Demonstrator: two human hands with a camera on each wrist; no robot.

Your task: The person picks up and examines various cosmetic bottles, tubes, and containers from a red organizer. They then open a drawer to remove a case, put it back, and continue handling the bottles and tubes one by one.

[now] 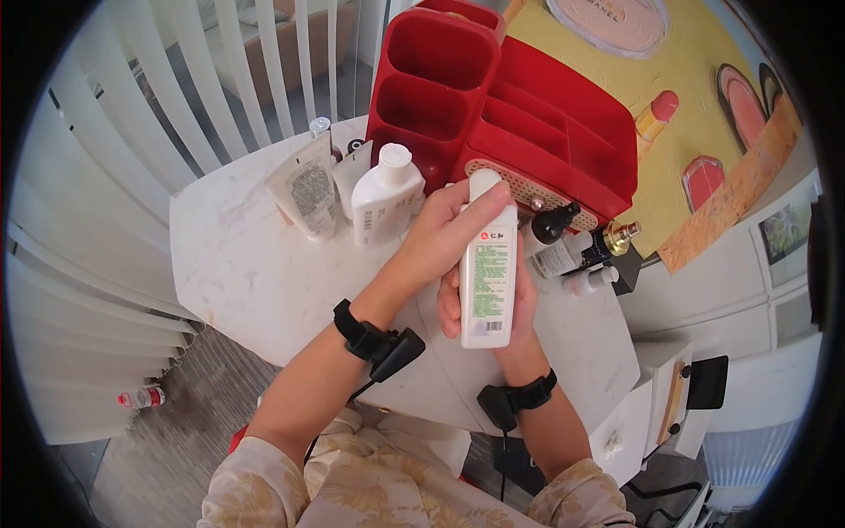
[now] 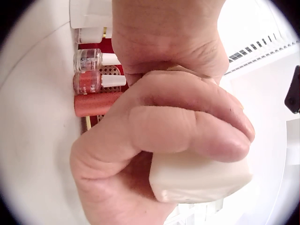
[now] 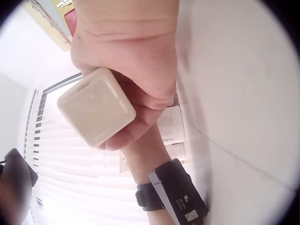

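Note:
A white, squared plastic bottle (image 1: 489, 280) with green print and a barcode on its label is held upright, tilted slightly, above the table. My left hand (image 1: 447, 231) grips its top end, the thumb lying across the shoulder beside the white cap (image 1: 481, 182). Lower down, my right hand (image 1: 525, 304) wraps the body from behind, and its fingers come round the left side. Those curled right-hand fingers (image 2: 187, 131) also show in the left wrist view, close to the bottle's base. From the right wrist, the square base (image 3: 96, 108) faces the camera.
A red organizer (image 1: 563, 132) stands at the back of the white table (image 1: 238, 255). Left of my hands are a white bottle (image 1: 387, 198) and a squeeze tube (image 1: 308, 189). A dark-topped bottle (image 1: 553, 226) and other small bottles stand at the right, before a painted board (image 1: 656, 66).

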